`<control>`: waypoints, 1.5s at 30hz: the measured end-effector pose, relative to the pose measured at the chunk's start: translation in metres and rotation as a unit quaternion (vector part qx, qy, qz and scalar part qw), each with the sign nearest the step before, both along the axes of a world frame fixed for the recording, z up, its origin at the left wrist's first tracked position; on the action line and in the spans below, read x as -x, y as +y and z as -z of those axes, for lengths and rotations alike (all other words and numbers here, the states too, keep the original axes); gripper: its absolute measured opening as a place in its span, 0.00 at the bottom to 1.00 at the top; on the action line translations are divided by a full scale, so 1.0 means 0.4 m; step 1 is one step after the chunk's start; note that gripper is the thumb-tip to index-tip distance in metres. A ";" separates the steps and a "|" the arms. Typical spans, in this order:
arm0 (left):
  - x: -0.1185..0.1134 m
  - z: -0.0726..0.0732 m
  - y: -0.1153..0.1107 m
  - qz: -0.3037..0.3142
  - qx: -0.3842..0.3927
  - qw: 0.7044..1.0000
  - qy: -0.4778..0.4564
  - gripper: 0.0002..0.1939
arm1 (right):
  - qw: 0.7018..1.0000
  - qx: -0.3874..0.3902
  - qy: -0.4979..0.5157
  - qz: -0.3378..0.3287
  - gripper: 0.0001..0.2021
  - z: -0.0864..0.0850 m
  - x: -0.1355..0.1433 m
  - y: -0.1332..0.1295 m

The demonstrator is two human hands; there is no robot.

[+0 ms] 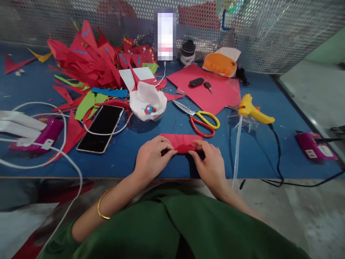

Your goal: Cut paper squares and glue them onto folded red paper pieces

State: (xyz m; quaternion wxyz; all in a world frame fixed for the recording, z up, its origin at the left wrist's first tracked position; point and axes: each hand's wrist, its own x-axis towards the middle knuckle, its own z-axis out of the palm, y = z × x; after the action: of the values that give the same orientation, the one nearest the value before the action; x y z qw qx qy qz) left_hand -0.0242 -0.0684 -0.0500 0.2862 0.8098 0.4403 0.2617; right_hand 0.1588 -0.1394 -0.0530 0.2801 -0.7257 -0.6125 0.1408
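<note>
A folded strip of red paper (183, 142) lies near the front edge of the blue table, between my two hands. My left hand (153, 156) pinches its lower left part between thumb and fingers. On the other side, my right hand (208, 160) grips the lower right part the same way. Just beyond the strip lie scissors (192, 113) with one red and one yellow handle, blades apart. A white paper-lined bowl (148, 102) with small blue and red bits stands behind my left hand.
Cut red pieces (91, 61) are heaped at the back left. A phone (101, 128) and white cable lie left. Keys (208, 85) rest on a red sheet (215, 95). A yellow glue gun (254, 109) and purple box (315, 145) are right. A mesh panel (258, 32) stands behind.
</note>
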 end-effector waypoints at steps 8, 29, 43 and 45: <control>-0.006 -0.007 -0.006 -0.011 -0.010 1.000 0.019 0.08 | 0.999 -0.027 -0.003 0.028 0.13 0.012 0.002 -0.004; -0.008 -0.005 -0.003 0.019 -0.087 0.993 0.080 0.08 | 0.996 -0.062 -0.052 0.024 0.16 0.021 0.004 0.000; -0.010 -0.006 -0.008 0.007 -0.090 0.991 0.100 0.06 | 0.997 -0.064 -0.041 0.023 0.18 0.024 0.004 -0.003; -0.009 -0.006 -0.010 0.007 -0.096 0.989 0.108 0.06 | 0.997 -0.059 -0.035 0.025 0.17 0.022 0.004 -0.003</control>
State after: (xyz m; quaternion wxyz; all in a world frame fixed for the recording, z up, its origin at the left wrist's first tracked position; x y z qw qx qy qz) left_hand -0.0206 -0.0724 -0.0475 0.1595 0.8601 0.4358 0.2116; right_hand 0.1572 -0.1404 -0.0618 0.3044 -0.7275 -0.6107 0.0714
